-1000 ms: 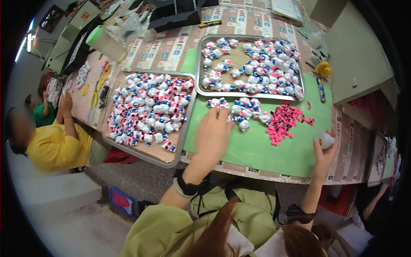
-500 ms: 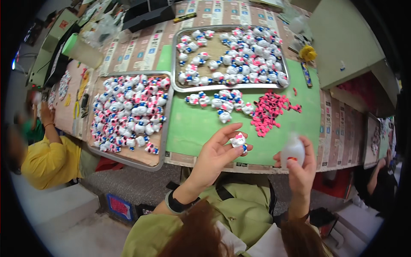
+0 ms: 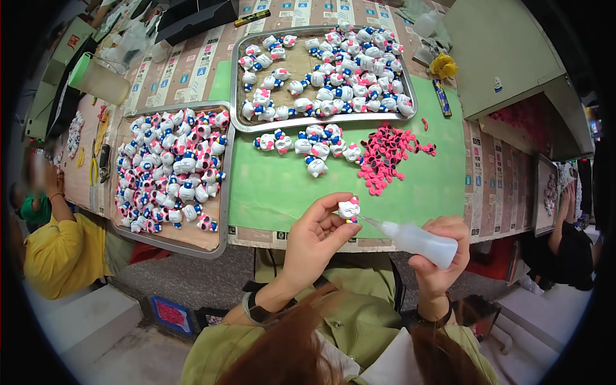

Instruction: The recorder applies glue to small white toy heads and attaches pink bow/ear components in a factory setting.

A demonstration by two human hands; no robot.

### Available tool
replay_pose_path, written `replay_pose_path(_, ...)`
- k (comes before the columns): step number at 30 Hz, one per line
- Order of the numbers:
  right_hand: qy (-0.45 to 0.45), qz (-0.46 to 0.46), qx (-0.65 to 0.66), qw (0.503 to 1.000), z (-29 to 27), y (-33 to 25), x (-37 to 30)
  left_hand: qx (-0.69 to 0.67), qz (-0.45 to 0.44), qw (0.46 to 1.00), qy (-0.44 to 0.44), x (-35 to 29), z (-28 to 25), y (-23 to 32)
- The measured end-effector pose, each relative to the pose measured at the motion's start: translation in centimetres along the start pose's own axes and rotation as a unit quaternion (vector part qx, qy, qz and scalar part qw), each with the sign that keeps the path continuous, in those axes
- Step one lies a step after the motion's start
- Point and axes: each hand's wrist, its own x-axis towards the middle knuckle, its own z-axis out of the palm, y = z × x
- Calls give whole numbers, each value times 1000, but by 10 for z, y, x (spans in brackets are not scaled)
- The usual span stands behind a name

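Between the thumb and fingers of my left hand (image 3: 317,237) is a small white cat figurine (image 3: 349,210) with pink and blue parts. My right hand (image 3: 443,263) grips a translucent white squeeze bottle (image 3: 420,244), tipped over toward the left. Its thin needle nozzle points at the figurine's side; whether it touches cannot be told. Beyond my hands, several like figurines (image 3: 316,167) lie loose on the green mat (image 3: 282,199). A heap of small pink pieces with dark patches (image 3: 385,157) lies to their right.
A metal tray (image 3: 324,123) of figurines stands at the back, and a fuller tray (image 3: 223,199) at the left. A grey cabinet (image 3: 507,58) borders the right. A yellow bundle (image 3: 443,65) sits near it. A person in yellow (image 3: 67,250) works at far left, another in black at far right.
The bottle has swung from upright to leaning left, its nozzle now at the figurine. My left hand has turned the figurine slightly. The whole view has shifted a little.
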Motion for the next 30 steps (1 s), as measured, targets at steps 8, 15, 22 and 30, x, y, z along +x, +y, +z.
replay_pose_path(8, -1, 19, -3, 1000, 0, 2, 1, 2, 9, 1000, -15, -1, 2, 0)
replay_pose_path(15, -26, 18, -15, 999, -2, -2, 3, 4, 19, 1000, -13, 0, 3, -1)
replay_pose_path(22, 17, 7, 20, 1000, -3, -1, 3, -43, 10, 999, -27, 1, 1, -1)
replay_pose_path(30, -4, -2, -8, 1000, -3, -1, 3, -61, -8, 997, -35, 0, 0, 1)
